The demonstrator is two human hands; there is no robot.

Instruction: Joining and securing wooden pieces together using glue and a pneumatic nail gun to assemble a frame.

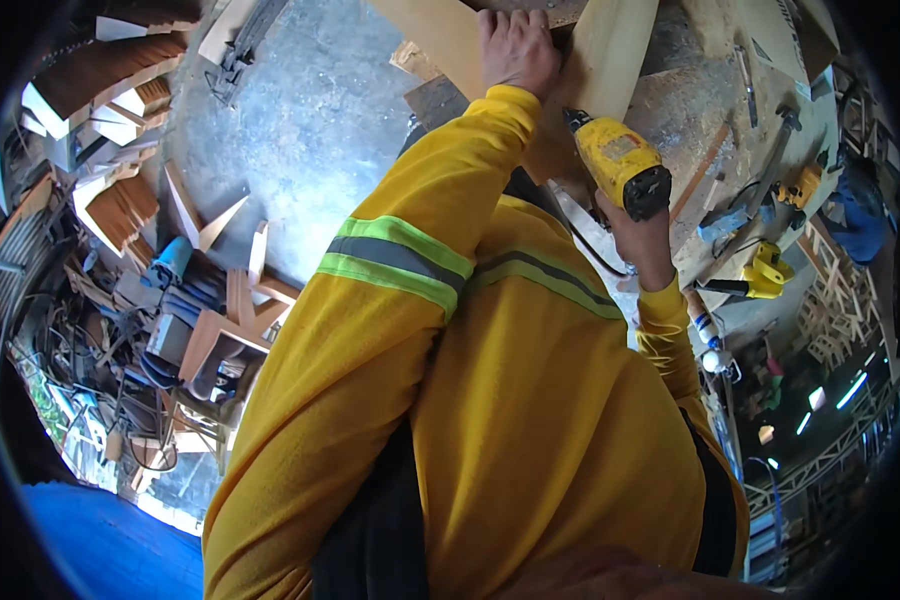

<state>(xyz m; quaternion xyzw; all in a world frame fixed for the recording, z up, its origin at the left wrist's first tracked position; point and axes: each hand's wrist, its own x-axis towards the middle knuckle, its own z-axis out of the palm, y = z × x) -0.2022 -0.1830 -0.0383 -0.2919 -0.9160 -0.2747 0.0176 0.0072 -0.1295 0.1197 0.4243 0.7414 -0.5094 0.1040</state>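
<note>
My left hand (518, 52) reaches forward and closes over pale wooden boards at the top of the view; its fingers curl over an edge where the boards meet. One board (432, 38) slants off to its left, another board (610, 60) rises to its right. My right hand (638, 240) is wrapped around the handle of a yellow and black nail gun (618, 158). The tool's black nose points toward the boards, near my left wrist. My grip on the handle is partly hidden behind the tool body. A dark hose (595, 250) curves beside it.
To the right, a work surface holds a hammer (778, 140), a blue-handled tool (725, 222) and a second yellow power tool (767, 270). Stacked wood pieces (120, 210) and clutter lie at left around a blue bucket (173, 258). Concrete floor (300, 130) spreads between.
</note>
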